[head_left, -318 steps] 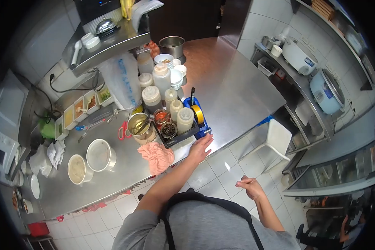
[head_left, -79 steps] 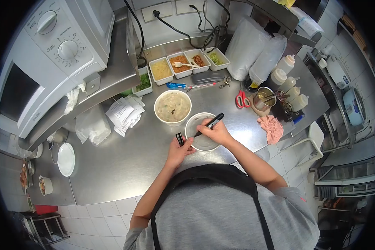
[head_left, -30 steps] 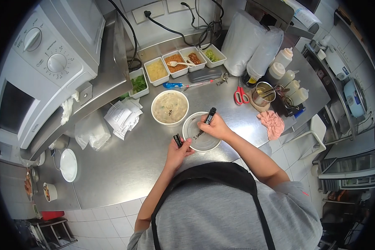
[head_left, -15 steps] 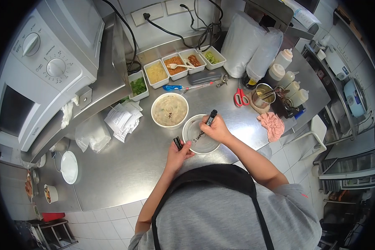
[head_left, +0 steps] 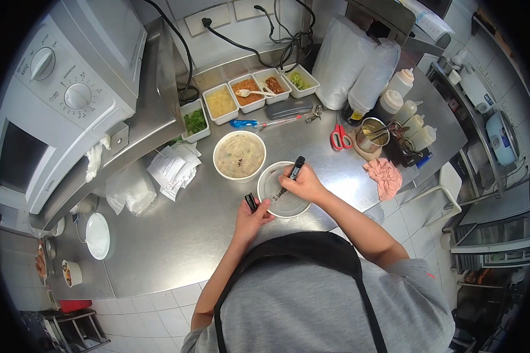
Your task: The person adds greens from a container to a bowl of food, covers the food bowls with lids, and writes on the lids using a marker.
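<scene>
A black marker (head_left: 297, 168) is gripped in my right hand (head_left: 305, 183), its tip down at a clear lid. That lid tops a round white bowl (head_left: 285, 207) and carries black handwriting, partly covered by my fingers. My left hand (head_left: 255, 217) pinches the black marker cap (head_left: 251, 202) and rests against the bowl's left rim. Just up and left stands a second lidded bowl (head_left: 239, 156) of pale soup-like food, with a black mark on its lid.
White trays of toppings (head_left: 221, 105) line the back. Red-handled scissors (head_left: 340, 139), a metal pot (head_left: 373, 134), squeeze bottles (head_left: 415, 125) and a pink cloth (head_left: 384, 179) lie right. Paper slips (head_left: 175, 169), a plastic bag (head_left: 132, 189) and a microwave (head_left: 70, 100) are left.
My right hand and the marker have shifted very slightly left over the lid. My left hand stays in place with the cap.
</scene>
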The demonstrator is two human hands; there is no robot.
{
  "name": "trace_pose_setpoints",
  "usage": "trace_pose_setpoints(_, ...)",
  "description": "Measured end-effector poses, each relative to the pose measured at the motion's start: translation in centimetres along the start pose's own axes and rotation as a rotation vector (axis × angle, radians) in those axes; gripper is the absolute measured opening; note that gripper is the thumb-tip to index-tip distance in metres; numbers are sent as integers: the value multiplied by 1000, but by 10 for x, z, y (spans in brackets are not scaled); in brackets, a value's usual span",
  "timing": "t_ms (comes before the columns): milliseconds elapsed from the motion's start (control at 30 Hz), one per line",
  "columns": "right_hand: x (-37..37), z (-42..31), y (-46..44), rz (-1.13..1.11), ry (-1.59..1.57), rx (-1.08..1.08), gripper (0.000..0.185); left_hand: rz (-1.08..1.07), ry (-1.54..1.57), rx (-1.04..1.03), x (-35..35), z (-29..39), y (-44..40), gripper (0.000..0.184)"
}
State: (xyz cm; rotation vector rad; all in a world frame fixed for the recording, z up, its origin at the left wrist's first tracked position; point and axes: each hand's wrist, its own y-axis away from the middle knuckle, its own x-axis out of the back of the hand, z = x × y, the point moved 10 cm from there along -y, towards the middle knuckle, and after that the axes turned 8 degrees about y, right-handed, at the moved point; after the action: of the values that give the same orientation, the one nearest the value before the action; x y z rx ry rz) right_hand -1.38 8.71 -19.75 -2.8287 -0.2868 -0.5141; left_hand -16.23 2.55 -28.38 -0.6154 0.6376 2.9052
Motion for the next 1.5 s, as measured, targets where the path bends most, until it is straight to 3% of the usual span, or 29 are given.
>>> trace_pose_setpoints(167,7,8,-4,72,-336,-175,28,10,14,-11,1,0,0,31)
trace_pose_setpoints(500,-14,-5,-3,-54,53,88,19,5,16,-13,2,-3,-2,32)
trace_pose_setpoints(600,7,12,-1,72,-334,-188,15,8,27,-16,1,-1,-1,33)
trace_pose_setpoints(700,20,28,-2,55,-807,-292,7,90,-98,-89,5,18,9,30)
trace_pose_setpoints(800,19,-11,4,-32,-830,-182,13,7,-332,-334,11,52,11,27)
trace_pose_setpoints(967,-10,-48,29,-329,-864,-152,48,-202,-675,-362,-21,84,34,28)
trace_pose_setpoints(1100,-12,-59,29,-349,-743,-167,60,-271,-783,-373,-41,99,49,24)
trace_pose_setpoints(1333,-11,-62,34,-420,-442,-257,46,-378,-880,-435,-55,103,63,22)
trace_pose_setpoints(1500,-6,-89,30,-429,-294,-158,36,-470,-945,-435,-62,103,72,23)
